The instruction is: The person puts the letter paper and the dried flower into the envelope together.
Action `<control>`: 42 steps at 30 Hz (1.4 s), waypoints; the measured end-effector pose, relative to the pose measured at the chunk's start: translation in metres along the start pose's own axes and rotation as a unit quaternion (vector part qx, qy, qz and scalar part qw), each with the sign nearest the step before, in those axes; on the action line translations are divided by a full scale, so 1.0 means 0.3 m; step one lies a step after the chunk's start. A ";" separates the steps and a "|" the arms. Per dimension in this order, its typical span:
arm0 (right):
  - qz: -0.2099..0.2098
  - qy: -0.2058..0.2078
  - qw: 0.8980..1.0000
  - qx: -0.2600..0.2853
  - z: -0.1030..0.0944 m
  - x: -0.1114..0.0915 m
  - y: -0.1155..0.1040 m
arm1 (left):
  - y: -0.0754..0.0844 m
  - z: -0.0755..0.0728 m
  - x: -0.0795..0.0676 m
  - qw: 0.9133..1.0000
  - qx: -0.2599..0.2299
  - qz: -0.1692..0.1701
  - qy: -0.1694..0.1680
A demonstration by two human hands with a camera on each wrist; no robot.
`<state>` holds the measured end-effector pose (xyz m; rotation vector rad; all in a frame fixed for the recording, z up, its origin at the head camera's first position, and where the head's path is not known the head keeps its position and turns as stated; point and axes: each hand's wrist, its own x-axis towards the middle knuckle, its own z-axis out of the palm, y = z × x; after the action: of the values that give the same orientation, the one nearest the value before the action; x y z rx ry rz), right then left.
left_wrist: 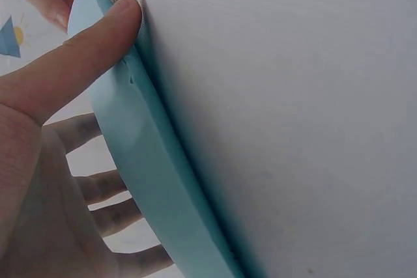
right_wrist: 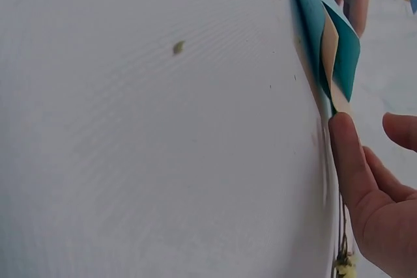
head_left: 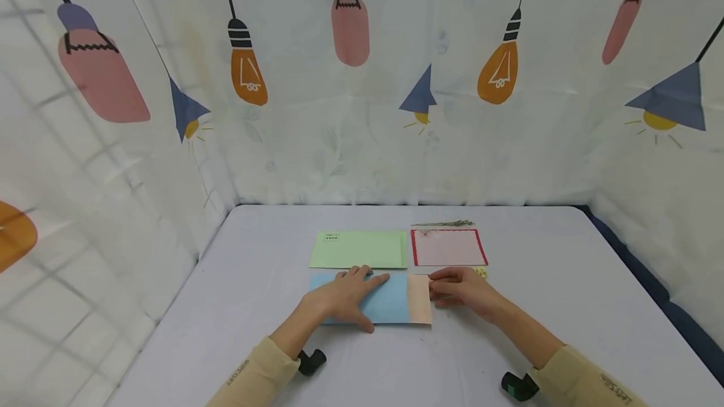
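Note:
A light blue envelope (head_left: pixel 390 303) lies on the table, with cream paper (head_left: pixel 420 300) showing at its right end. My left hand (head_left: pixel 353 297) rests on the envelope, fingers spread, with the thumb at the near edge. In the left wrist view, the left thumb (left_wrist: pixel 98 47) touches the blue edge. My right hand (head_left: pixel 460 291) is at the cream end. In the right wrist view, the envelope (right_wrist: pixel 313 17) gapes around the cream paper (right_wrist: pixel 330 40). The right index finger (right_wrist: pixel 345 144) touches the paper's tip, and the thumb stands apart.
Behind the blue envelope lie a green envelope (head_left: pixel 359 250) and a pink card with a red border (head_left: pixel 449 248). A dried sprig (head_left: pixel 447 223) is beyond the card. Small yellow flowers (head_left: pixel 481 272) are beside the right hand. A leaf fragment (right_wrist: pixel 178 47) lies on the white cloth.

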<state>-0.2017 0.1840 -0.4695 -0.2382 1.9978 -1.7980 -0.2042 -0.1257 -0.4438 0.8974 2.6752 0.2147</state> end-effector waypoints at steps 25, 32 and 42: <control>0.002 -0.020 0.999 0.033 0.032 0.030 0.017 | 0.007 -0.002 0.004 1.000 0.003 -0.002 -0.003; 0.002 -0.017 0.999 0.034 0.043 0.039 0.011 | 0.009 -0.005 0.003 1.000 0.006 -0.004 -0.004; 0.011 -0.014 0.999 0.030 0.063 0.052 -0.005 | 0.002 0.004 0.011 1.000 0.011 -0.009 -0.003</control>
<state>-0.2078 0.1605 -0.4725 -0.2222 1.9165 -1.8279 -0.2060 -0.1231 -0.4455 0.8793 2.6839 0.1795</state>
